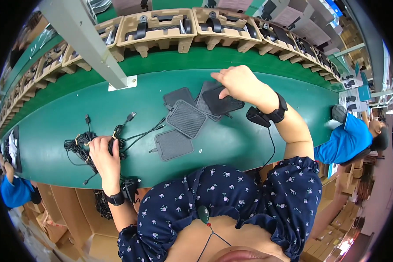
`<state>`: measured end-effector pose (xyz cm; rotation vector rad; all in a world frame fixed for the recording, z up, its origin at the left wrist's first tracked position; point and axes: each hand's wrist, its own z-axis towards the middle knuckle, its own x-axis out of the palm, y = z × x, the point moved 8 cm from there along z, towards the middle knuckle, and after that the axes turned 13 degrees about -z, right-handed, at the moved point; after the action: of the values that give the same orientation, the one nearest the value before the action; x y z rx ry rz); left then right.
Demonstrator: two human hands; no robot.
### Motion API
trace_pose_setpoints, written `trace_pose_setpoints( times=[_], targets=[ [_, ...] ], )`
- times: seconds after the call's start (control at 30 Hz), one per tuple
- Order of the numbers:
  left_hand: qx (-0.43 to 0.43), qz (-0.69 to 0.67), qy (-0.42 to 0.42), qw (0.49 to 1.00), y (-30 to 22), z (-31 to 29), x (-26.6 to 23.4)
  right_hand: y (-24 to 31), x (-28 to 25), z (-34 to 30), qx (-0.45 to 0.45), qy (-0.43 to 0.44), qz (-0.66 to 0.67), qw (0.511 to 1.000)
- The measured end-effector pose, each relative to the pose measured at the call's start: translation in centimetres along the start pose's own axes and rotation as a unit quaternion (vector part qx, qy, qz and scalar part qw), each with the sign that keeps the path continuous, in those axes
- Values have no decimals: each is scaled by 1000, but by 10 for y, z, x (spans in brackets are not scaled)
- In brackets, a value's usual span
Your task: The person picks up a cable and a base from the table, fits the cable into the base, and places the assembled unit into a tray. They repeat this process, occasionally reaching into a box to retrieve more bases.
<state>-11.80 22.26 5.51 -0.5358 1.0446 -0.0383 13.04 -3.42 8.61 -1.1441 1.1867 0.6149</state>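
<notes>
My left hand point(105, 159) is closed around a bundle of black cable point(113, 139) tied with a yellowish band. Beside it on the green table lie more coiled black cables point(77, 146), their plugs sticking out. Farther right, my right hand point(240, 83) holds the far edge of a dark mesh-faced flat pad point(225, 104), its thumb on top; the other fingers are partly hidden. This pad overlaps a grey pad point(201, 105). Close by lie a dark pad point(179, 96), a grey mesh pad point(187, 118) and a smooth-looking grey pad point(174, 145), some with short connectors.
A grey metal post point(85, 43) is bolted to the green table point(43, 131) at the far left. Moulded brown trays point(157, 37) with black parts line the raised far ledge. A person in blue point(347, 137) is at the right; another blue sleeve point(15, 192) shows at left.
</notes>
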Motion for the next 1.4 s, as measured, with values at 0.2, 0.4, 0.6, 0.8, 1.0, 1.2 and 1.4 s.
trace_pose_setpoints(
  times=[0.2, 0.4, 0.6, 0.8, 1.0, 1.2, 1.4],
  targets=[
    [-63, -125, -109, 984, 3, 10, -15, -73, -44, -10, 145, -89, 50, 984],
    [-14, -157, -22, 987, -40, 41, 30, -228, 15, -21, 419, -318, 205, 825],
    [-44, -202, 30, 978, -34, 36, 48, -249, 68, 18, 429, -202, 164, 865],
    [-58, -200, 27, 978, -27, 41, 49, -249, 75, 28, 328, -175, 67, 926],
    [-38, -260, 2, 965, -26, 35, 41, -108, -7, 38, 246, -270, -179, 914],
    [123, -234, -17, 964, -74, 31, -3, 113, -107, 56, -181, -266, 198, 926],
    [42, -460, -65, 884, -56, 22, -27, 147, -113, 70, -178, -261, 348, 882]
  ],
)
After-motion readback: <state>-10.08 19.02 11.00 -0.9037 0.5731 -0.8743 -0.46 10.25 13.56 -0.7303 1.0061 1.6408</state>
